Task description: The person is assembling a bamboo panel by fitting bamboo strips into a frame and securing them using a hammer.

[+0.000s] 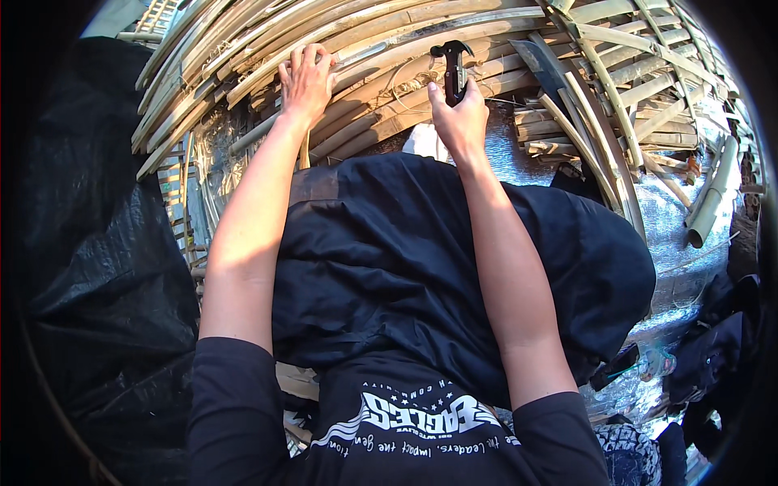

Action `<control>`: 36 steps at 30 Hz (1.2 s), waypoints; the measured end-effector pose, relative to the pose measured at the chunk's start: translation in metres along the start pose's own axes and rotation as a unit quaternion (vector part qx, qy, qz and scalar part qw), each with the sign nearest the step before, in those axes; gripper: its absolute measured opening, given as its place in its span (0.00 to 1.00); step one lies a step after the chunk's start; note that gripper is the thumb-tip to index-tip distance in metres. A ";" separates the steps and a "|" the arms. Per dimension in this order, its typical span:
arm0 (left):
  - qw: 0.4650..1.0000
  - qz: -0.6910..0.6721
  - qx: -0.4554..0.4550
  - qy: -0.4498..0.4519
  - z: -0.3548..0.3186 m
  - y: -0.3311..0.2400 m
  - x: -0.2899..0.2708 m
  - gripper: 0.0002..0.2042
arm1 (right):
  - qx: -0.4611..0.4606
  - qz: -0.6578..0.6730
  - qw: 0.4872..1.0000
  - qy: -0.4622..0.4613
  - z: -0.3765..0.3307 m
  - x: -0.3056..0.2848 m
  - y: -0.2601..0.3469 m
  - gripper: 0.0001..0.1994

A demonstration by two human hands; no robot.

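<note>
Long split bamboo strips lie side by side in a curved layer across the top of the head view. My left hand rests on them with bent fingers hooked over a strip; the fingertips are partly hidden. In my right hand is a black claw hammer, head pointing away from me and hovering over the bamboo. My fingers wrap the handle, and its lower end is hidden in the palm. A thin loop of wire or fibre sits between the two hands.
Right of the hammer lies a broad dark blade beside loose bamboo pieces. A woven bamboo lattice curves at the upper right. A bamboo tube rests on silver foil sheeting. Black plastic sheeting hangs at left.
</note>
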State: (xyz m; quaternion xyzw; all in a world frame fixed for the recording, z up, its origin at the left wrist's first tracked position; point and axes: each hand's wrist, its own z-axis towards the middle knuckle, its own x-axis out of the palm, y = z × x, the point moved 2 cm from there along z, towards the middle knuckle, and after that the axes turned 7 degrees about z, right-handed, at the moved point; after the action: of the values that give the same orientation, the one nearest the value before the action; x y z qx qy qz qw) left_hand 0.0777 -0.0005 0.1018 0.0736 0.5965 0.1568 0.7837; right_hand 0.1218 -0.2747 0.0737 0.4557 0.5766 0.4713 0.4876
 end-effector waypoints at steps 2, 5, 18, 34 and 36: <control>1.000 -0.001 -0.011 -0.004 -0.004 0.004 -0.001 0.12 | 0.014 -0.005 1.000 0.004 -0.002 0.001 0.003 0.18; 0.999 -0.021 -0.026 -0.008 -0.005 0.005 -0.002 0.13 | 0.010 -0.011 1.000 0.008 0.000 -0.002 0.002 0.18; 0.938 -0.243 -0.164 -0.187 -0.010 0.051 0.011 0.09 | 0.037 -0.030 0.998 0.031 -0.002 0.000 0.003 0.19; 0.927 -0.250 -0.219 -0.173 -0.019 0.065 0.007 0.10 | 0.042 -0.055 0.997 0.040 -0.003 0.006 -0.004 0.21; 0.930 -0.245 -0.214 -0.172 -0.019 0.063 0.008 0.10 | 0.040 -0.053 0.997 0.044 -0.004 0.005 -0.003 0.21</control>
State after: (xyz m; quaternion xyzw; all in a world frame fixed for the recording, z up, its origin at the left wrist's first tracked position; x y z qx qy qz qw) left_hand 0.0518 0.0605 0.1082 -0.2184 0.4043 0.0685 0.8855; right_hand 0.1169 -0.2706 0.0700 0.4228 0.6388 0.4410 0.4676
